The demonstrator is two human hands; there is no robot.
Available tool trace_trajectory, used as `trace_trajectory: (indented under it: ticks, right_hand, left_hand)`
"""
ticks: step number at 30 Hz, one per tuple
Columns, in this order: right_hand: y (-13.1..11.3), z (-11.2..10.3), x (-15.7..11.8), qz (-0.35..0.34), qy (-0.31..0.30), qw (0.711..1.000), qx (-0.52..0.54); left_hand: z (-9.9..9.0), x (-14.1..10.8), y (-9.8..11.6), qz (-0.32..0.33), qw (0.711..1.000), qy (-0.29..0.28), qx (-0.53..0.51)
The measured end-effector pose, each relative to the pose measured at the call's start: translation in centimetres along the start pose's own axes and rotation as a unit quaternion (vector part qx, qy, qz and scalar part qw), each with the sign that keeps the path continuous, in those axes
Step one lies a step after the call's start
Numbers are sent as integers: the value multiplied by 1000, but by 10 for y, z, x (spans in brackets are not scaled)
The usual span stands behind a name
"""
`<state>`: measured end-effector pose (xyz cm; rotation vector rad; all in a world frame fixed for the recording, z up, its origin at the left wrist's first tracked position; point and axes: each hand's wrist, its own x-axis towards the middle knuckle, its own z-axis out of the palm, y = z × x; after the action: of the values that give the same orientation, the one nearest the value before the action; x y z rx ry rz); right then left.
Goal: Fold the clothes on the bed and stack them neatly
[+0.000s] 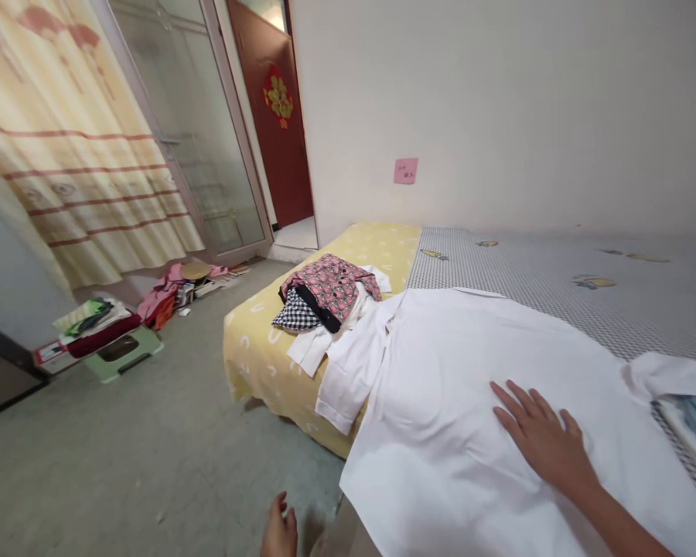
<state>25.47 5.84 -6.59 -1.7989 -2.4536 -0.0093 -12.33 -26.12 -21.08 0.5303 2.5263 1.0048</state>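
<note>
A right hand (542, 441) presses on a white shirt (441, 402) spread across a bed (255, 363), fingers open and splayed (seemingly to keep the cloth flat). The left hand (278, 530), loosely curled and gripping nothing, hangs off the bed's edge, well short of a pink jacket (330, 290).

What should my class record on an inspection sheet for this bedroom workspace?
surface: bed with yellow patterned sheet, grey checked bedding beside it
job's things: white shirt spread on the bed; pink patterned jacket and black-and-white checked garment piled beyond it
clutter: green stool holding folded clothes; pink clothes heaped on the floor
hands: right hand flat on the shirt; left hand beside the bed, empty
cables: nothing seen
surroundings: striped curtain, glass door, red door, pink note on the wall
</note>
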Motion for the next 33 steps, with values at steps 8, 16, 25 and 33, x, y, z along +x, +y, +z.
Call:
trace_trajectory:
  ticks: [8,16,25,33]
  right_hand:
    - [2,11,3,2,30,1000,1]
    - [-3,8,5,-1,57,998,0]
    - [-2,14,5,-19,110,994,15]
    - [-3,14,5,-18,112,993,22]
  left_hand:
    - [10,66,112,105,992,53,-44]
    - [-2,53,198,238,960,-132,-68]
    - [-116,67,406,260,841,-113,-460]
    - [-48,33,318,184,917,-89,-342]
